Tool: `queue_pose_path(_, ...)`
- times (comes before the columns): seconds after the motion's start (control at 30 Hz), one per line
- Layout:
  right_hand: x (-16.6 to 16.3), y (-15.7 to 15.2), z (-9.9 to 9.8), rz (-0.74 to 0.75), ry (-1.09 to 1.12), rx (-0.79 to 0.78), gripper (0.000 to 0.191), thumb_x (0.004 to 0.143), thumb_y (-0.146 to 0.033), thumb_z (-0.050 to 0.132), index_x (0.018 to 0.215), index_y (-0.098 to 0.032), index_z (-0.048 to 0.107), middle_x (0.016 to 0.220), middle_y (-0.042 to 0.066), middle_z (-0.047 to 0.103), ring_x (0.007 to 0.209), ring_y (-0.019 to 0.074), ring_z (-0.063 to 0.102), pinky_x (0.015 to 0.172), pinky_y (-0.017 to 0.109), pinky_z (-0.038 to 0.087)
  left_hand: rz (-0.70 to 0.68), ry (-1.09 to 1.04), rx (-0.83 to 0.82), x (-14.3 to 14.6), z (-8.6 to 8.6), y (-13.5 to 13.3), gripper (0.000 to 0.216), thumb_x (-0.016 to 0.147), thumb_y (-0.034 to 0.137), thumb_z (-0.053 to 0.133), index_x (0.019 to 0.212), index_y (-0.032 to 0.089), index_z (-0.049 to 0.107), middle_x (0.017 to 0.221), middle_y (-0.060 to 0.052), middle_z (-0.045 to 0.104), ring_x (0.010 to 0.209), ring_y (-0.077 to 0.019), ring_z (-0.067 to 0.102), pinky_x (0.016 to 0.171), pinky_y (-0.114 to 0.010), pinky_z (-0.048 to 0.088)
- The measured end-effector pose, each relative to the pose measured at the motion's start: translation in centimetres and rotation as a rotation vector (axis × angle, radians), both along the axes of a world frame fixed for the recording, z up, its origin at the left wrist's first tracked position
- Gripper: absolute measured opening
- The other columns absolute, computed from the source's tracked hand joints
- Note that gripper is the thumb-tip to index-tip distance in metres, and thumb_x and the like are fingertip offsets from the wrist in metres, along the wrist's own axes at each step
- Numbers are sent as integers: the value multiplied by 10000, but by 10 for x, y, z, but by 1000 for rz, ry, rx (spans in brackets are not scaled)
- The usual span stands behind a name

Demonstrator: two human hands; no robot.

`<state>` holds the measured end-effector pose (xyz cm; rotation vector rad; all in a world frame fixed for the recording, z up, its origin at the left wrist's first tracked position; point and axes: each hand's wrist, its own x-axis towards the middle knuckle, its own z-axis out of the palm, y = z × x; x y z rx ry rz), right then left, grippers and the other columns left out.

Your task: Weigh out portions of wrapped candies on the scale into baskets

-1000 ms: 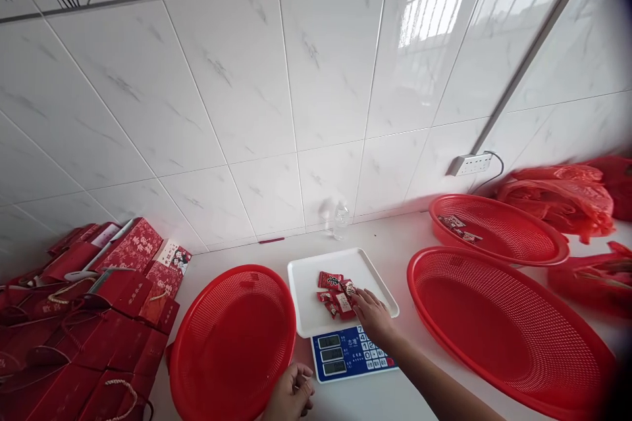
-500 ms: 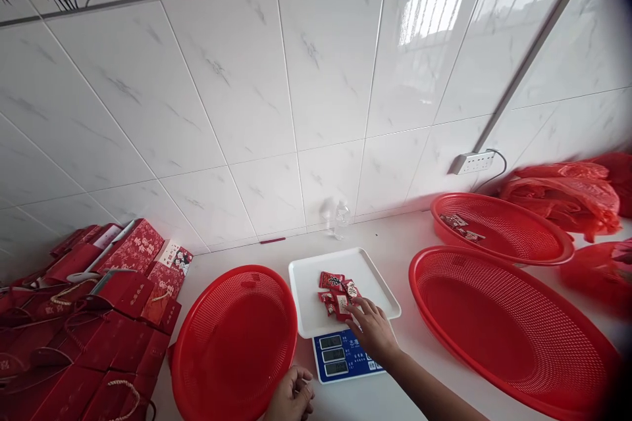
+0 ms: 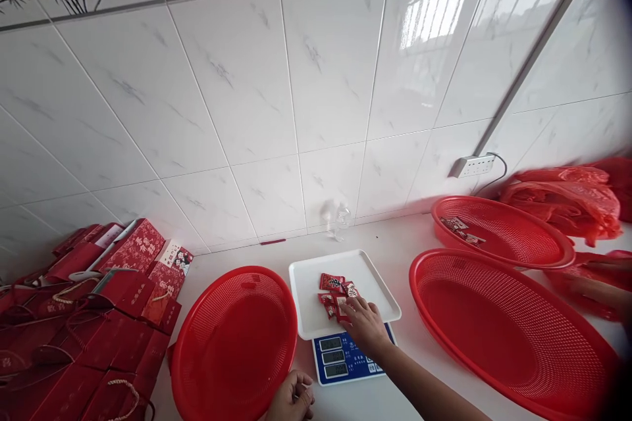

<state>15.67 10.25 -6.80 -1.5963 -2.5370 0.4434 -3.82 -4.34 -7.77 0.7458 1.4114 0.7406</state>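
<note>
Several small red candy packets (image 3: 332,282) lie in a loose group on the white tray (image 3: 375,276) of a blue weighing scale (image 3: 340,363). My right hand (image 3: 366,327) reaches over the tray from the right, its fingers extended and its fingertips on the nearest packets, partly covering them. At the bottom, my left hand (image 3: 293,398) rests beside the right edge of a red plastic basket (image 3: 237,342). Its fingers are curled in, and nothing shows in them.
Red gift boxes (image 3: 133,247) are stacked at left. Two red baskets stand right, the rear basket (image 3: 513,223) holding several packets (image 3: 461,230). A clear bottle (image 3: 342,220) and power strip (image 3: 474,165) are by the wall. Another person's hand (image 3: 592,289) touches red plastic bags (image 3: 563,200).
My right hand has moved slightly left and down onto the packets, its fingers closer together. Another person's hand has come in at the right edge. My left hand has hardly moved.
</note>
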Motion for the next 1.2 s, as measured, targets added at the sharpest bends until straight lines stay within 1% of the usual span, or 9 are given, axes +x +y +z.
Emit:
queue_pose_path(0.3, -2, 8, -7, 12, 1, 14, 338, 851, -169, 364, 1080, -251, 598, 1046, 85, 635, 1003, 249, 539, 859, 369, 347, -7, -54, 7, 2, 4, -1, 440, 623, 541, 640, 853, 189, 511, 727, 28, 513, 595, -87, 498, 547, -226, 330)
queue_pose_path(0.43, 4, 8, -9, -5, 40, 22, 417, 880, -166, 285, 1200, -252, 539, 1082, 86, 626, 962, 232, 585, 806, 342, 416, -40, -17, -3, 6, 14, 3, 453, 629, 558, 636, 868, 189, 529, 751, 18, 516, 620, -96, 504, 569, -234, 353)
queue_pose_path(0.57, 11, -10, 9, -65, 306, 55, 427, 925, -284, 224, 1242, -283, 510, 1103, 71, 617, 933, 212, 607, 782, 321, 468, -42, -12, 34, 15, 32, 10, 545, 629, 652, 588, 889, 175, 550, 771, 4, 532, 639, -99, 509, 590, -236, 378)
queue_pose_path(0.67, 10, -39, 35, 155, 555, -59, 391, 935, -338, 261, 1209, -311, 539, 1065, 49, 627, 934, 169, 603, 809, 265, 469, 40, -121, 5, 25, 45, 16, 648, 603, 716, 555, 974, 185, 533, 835, -17, 553, 682, -115, 538, 603, -249, 413)
queue_pose_path(0.8, 7, -77, 55, 406, 618, -259, 339, 928, -361, 322, 1084, -319, 620, 1015, 43, 627, 905, 149, 593, 800, 250, 470, 113, -307, -3, 34, 51, 25, 531, 640, 628, 619, 895, 171, 530, 733, -2, 574, 617, -88, 528, 554, -212, 389)
queue_pose_path(0.93, 9, -92, 41, 182, 830, -364, 380, 859, -437, 463, 1197, -273, 524, 1137, 85, 567, 983, 181, 561, 849, 304, 459, 135, -342, 86, 38, 50, 29, 459, 633, 521, 699, 874, 173, 520, 724, 2, 596, 626, -91, 547, 611, -233, 422)
queue_pose_path(1.0, 9, -94, 32, 46, 927, -506, 455, 831, -498, 481, 1202, -235, 490, 1052, 83, 602, 901, 181, 578, 778, 306, 477, 118, -336, 145, 40, 52, 30, 415, 656, 488, 696, 866, 180, 516, 770, -7, 608, 694, -110, 571, 694, -266, 446)
queue_pose_path(1.1, 6, -91, 26, -85, 1003, -727, 445, 792, -598, 466, 943, -190, 558, 776, 27, 619, 696, 151, 569, 628, 268, 456, 48, -229, 188, 43, 55, 30, 430, 647, 524, 683, 846, 178, 523, 782, -20, 612, 735, -142, 585, 711, -288, 456)
queue_pose_path(1.2, 4, -87, 30, -172, 1004, -760, 451, 722, -637, 532, 748, -187, 527, 650, -20, 553, 604, 122, 510, 575, 245, 408, 9, -24, 224, 45, 54, 30, 476, 641, 602, 632, 823, 169, 559, 740, -19, 603, 696, -140, 562, 636, -263, 437)
